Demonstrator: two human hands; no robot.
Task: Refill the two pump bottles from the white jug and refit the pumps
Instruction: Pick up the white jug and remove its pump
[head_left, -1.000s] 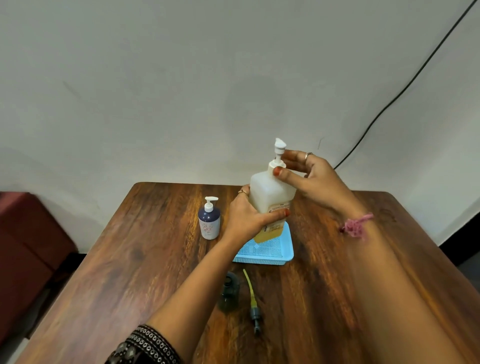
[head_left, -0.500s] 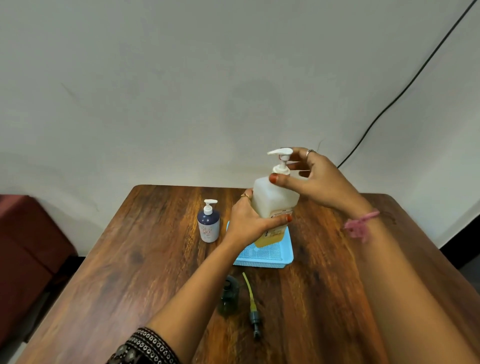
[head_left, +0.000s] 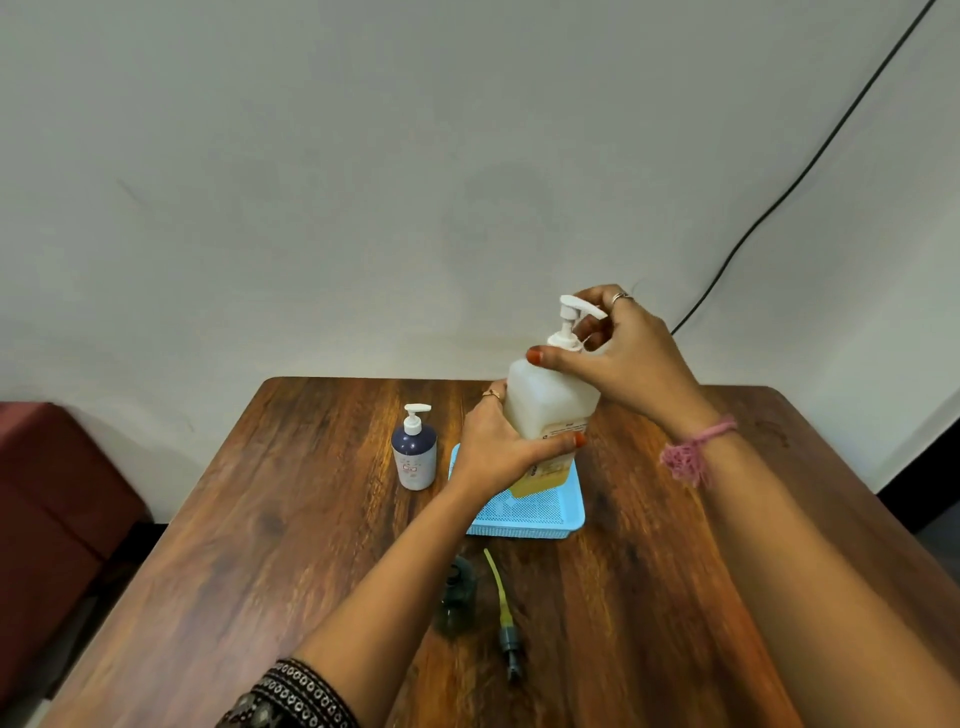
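Left hand (head_left: 493, 447) wraps round the big white plastic jug (head_left: 548, 400); right hand (head_left: 618, 348) pinches its white pump top (head_left: 574, 317).
Brown wooden table (head_left: 291, 519) holds everything. The jug stands in a light blue mesh tray (head_left: 540, 514), yellow liquid low inside. A small dark blue pump bottle (head_left: 414, 452) stands left of it. Nearer, a dark see-through bottle (head_left: 460, 592) stands open, its grey pump with yellow tube (head_left: 504, 613) lying just beside it.

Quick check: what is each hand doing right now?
Left hand: grips the body of the white translucent plastic jug.
Right hand: grips the jug's white pump top.
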